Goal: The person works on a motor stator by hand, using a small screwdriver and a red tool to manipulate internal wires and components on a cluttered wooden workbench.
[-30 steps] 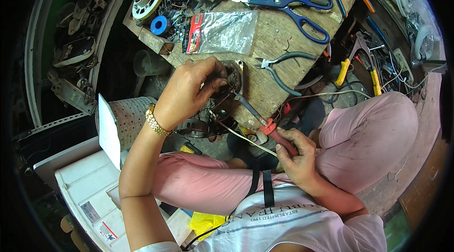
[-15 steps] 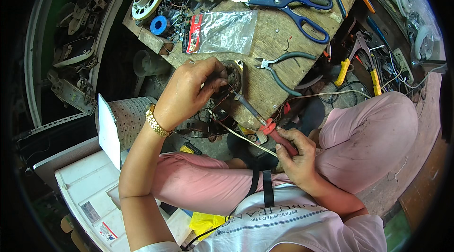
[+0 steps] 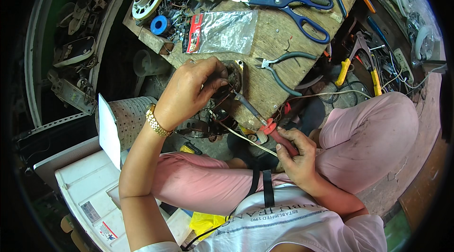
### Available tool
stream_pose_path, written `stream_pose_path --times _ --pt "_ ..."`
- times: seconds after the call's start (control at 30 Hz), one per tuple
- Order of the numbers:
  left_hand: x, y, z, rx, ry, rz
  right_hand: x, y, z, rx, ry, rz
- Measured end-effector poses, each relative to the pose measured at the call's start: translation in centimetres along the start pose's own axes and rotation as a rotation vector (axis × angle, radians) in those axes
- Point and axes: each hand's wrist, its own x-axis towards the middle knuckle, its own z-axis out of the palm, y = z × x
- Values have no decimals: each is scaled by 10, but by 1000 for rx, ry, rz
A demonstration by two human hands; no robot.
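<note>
My right hand (image 3: 298, 152) is wrapped round the red handle of a soldering iron (image 3: 284, 143). The iron's dark barrel slants up and left, and its tip meets a dark round part with a metal rim, probably a motor piece (image 3: 240, 74), at the wooden table's near edge. Over that part bends my left hand (image 3: 196, 84), fingers curled and pinched; whatever is between them is hidden. A gold watch circles my left wrist. Thin wires (image 3: 218, 110) hang below the part, and a pale cord (image 3: 246, 139) runs toward my right hand.
On the wooden table (image 3: 265, 34) lie green-handled cutters (image 3: 279, 72), blue scissors (image 3: 293, 4), a clear plastic packet (image 3: 222, 32) and a blue solder spool (image 3: 160, 25). Small scrap fills its far left. Yellow-handled pliers (image 3: 362, 58) sit among cables at right. My knees flank the work.
</note>
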Motion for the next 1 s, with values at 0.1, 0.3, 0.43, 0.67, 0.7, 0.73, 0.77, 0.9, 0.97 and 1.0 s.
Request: stream_pose_path --times 0.1,0.3,0.43,0.67,0.7,0.73,0.77,0.9,0.97,1.0 --pt "0 0 0 0 1 -2 0 1 0 4 0 -8" --pt "0 1 -1 -11 4 -4 0 -1 -1 9 -14 9" --pt "1 2 -1 -9 5 1 0 -2 -1 6 -4 18" --pt "1 3 -2 -16 -1 -14 -2 -1 -1 27 -1 50" --pt "0 3 -2 -11 0 -15 -2 -2 -1 27 -7 56" --pt "0 3 -2 -6 0 -16 -2 -2 -1 28 -13 61" --pt "0 3 -2 -5 1 -17 -2 -2 -1 29 -13 61" --pt "0 2 -2 -2 -1 -17 -4 -1 -1 28 -12 54" --pt "0 2 -2 -10 -3 -20 -4 -1 -1 23 -6 36" --pt "0 2 -2 -8 -5 -22 -4 -2 -1 36 -1 52"
